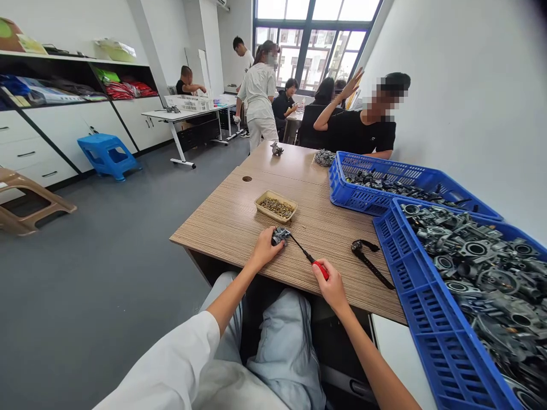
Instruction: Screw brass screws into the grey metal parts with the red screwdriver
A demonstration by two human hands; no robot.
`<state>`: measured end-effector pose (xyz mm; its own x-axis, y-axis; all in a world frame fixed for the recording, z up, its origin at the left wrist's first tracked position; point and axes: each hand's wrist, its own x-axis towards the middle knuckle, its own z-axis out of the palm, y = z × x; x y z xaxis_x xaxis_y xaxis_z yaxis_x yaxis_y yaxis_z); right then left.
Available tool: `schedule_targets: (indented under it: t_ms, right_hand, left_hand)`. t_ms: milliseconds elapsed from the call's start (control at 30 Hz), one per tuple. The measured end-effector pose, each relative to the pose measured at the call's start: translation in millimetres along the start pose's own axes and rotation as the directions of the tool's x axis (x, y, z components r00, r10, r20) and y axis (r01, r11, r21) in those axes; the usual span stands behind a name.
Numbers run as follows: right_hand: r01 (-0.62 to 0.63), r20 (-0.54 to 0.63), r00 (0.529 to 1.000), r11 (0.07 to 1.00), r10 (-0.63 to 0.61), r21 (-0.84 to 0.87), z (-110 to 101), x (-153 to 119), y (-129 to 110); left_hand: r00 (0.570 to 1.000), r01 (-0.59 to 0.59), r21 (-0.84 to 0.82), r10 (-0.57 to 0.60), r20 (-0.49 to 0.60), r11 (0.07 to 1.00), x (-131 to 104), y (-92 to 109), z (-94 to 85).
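My left hand [265, 248] is closed around a small grey metal carburetor [281, 234] on the wooden table [222, 219], near its front edge. In my right hand [332, 285] is a screwdriver [319, 269] with a red and black handle, gripped by that handle. Its dark shaft points up and left, and the tip meets the right side of the carburetor; the exact contact spot is too small to make out. Just beyond my left hand stands a cream plastic tray [257, 207] full of small brass-coloured parts. One tiny piece lies on the table beside it.
A black-strapped wristwatch [371, 263] lies to the right. Two blue crates [421, 302] of metal parts line the right side. Farther back are another metal part [276, 149] and a bagged pile [323, 158]. A co-worker in black [363, 134] sits across; other people are beyond.
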<state>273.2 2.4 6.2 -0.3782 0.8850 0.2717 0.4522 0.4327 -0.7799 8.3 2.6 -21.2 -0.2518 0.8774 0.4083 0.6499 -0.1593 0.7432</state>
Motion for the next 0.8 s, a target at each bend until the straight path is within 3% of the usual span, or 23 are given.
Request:
schedule_targets:
  t_ms: [800]
  right_hand:
    - [0.02,0.007,1.0,0.999,-0.02,-0.044,1.6,-2.1,6.0]
  left_hand:
    - [1.0,-0.011,-0.008,0.011,-0.002,1.0,-0.6,-8.4,4.9]
